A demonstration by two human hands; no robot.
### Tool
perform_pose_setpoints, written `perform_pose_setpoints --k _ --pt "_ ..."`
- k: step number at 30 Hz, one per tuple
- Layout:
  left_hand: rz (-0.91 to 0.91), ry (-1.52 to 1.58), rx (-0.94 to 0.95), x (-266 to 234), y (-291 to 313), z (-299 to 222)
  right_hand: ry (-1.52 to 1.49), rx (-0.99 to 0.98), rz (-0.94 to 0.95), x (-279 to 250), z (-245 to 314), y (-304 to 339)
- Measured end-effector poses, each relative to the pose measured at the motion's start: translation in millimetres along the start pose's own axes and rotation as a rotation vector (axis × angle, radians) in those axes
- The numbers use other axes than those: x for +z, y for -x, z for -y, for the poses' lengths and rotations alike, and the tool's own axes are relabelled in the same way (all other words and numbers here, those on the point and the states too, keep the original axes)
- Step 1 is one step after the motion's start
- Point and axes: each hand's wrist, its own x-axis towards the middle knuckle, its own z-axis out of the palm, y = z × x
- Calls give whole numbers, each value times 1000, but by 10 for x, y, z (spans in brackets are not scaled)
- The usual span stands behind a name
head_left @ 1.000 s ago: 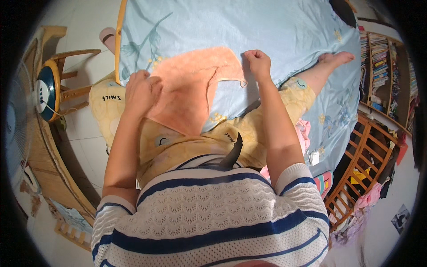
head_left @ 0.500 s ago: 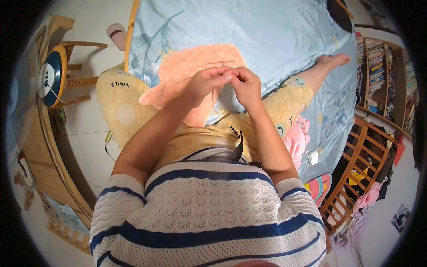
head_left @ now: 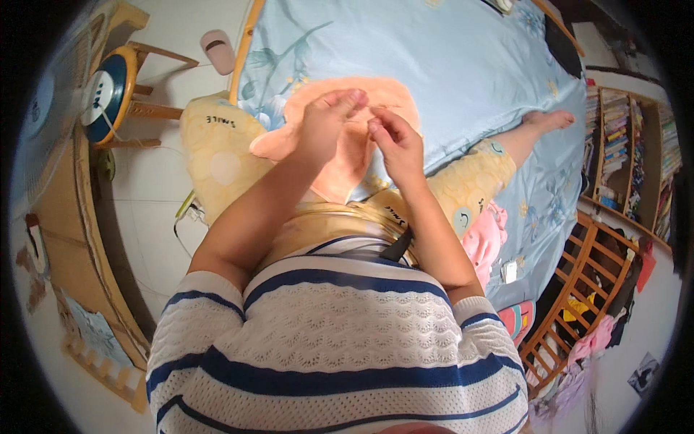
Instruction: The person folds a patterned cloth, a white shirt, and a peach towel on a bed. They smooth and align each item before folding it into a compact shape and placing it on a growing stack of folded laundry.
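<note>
An orange-peach piece of soft cloth [head_left: 347, 170] lies across my lap and the edge of the bed. Above it my left hand [head_left: 325, 123] is closed, thumb against the fingers. A short gap to the right, my right hand [head_left: 400, 147] is pinched too, its fingertips pointing toward the left hand. Whatever the two pinches hold, if anything, is too small to make out. Neither hand visibly grips the cloth beneath them.
I sit on a bed with a blue flowered sheet [head_left: 463, 65], wearing yellow patterned trousers [head_left: 224, 163]. At left stand a stool [head_left: 130, 94] and a fan [head_left: 47, 108]. Pink fabric [head_left: 483, 235] and a small white item [head_left: 510, 271] lie at right, near a bookshelf [head_left: 629, 155] and wooden rack [head_left: 578, 278].
My hands, which were touching at the fingertips, have moved apart. The left hand has risen and turned; the right sits slightly lower. The whole view has shifted a little.
</note>
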Motion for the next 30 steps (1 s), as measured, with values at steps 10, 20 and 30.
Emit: perform_pose_setpoints --k 10,20,30 --pt "-948 -949 425 -3277 -415 -1392 76 267 226 -340 -554 35" --pt "-622 -1685 606 -2677 36 -1144 934 343 317 -57 -776 159" --pt "717 -1732 446 -1258 240 111 -1344 673 72 -937 -949 -58"
